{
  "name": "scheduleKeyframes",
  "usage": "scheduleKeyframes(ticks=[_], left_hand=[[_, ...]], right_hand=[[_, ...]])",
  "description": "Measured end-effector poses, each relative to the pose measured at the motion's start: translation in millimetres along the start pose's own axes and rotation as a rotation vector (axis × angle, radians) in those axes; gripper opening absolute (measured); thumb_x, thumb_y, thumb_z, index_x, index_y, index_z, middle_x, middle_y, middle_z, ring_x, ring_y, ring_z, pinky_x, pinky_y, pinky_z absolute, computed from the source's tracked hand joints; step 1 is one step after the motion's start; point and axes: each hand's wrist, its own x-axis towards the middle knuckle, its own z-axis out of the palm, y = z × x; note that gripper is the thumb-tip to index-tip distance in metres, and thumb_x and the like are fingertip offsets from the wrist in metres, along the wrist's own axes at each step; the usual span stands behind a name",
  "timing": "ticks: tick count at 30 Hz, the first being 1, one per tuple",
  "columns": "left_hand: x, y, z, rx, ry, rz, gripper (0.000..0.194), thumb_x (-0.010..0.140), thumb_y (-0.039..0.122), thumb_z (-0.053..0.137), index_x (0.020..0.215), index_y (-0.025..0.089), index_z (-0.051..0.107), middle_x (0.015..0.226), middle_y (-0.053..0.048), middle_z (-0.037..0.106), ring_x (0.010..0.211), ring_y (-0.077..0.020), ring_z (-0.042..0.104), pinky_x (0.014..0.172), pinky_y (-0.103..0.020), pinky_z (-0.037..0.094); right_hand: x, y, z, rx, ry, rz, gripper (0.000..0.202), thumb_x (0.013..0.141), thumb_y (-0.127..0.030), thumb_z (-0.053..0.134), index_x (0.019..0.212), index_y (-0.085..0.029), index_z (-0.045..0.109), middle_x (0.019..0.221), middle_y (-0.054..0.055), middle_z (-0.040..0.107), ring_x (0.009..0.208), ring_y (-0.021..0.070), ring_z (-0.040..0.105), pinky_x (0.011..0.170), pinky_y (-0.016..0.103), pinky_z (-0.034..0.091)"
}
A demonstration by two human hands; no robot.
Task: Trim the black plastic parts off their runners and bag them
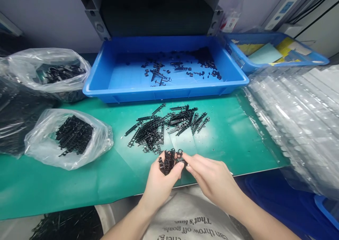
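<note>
My left hand (161,180) is wrapped round a bunch of black plastic parts (167,161) at the table's front edge. Beside it, my right hand (208,173) pinches one black part with a ring-shaped end (180,153), touching the left thumb. Just beyond both hands, two loose piles of long black strips lie on the green tabletop, the left pile (150,130) denser than the right pile (182,119). Fingers and thumb hide the lower ends of the held parts.
Behind the piles sits a blue tray (164,93) with small black pieces. Plastic bags of black parts (74,134) stand at the left. Stacked clear trays (299,120) and a blue basket (246,63) are at the right. A bin (106,215) is below the front edge.
</note>
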Motion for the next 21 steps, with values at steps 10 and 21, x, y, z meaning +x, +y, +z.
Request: scheduleKeyframes(ticks=[10, 21], left_hand=[[-2, -1, 2.2, -0.005, 0.051, -0.023, 0.017, 0.078, 0.032, 0.056, 0.077, 0.016, 0.052, 0.053, 0.005, 0.044, 0.047, -0.0078, 0.038, 0.042, -0.019, 0.027], [-7, 9, -20.1, -0.142, 0.122, -0.074, 0.029, 0.075, 0.036, 0.06, 0.091, 0.013, 0.054, 0.058, 0.004, 0.048, 0.043, -0.0046, 0.033, 0.037, -0.016, 0.021]], right_hand=[[-3, -9, 13, 0.0, 0.073, 0.048, 0.036, 0.095, -0.021, 0.026, 0.115, -0.012, 0.054, 0.075, 0.006, 0.062, 0.058, 0.0167, 0.056, 0.049, 0.027, 0.043], [15, 1, 20, 0.149, 0.04, 0.272, 0.023, 0.089, -0.03, 0.046, 0.105, -0.017, 0.057, 0.094, 0.006, 0.067, 0.078, 0.0232, 0.064, 0.064, 0.033, 0.049]])
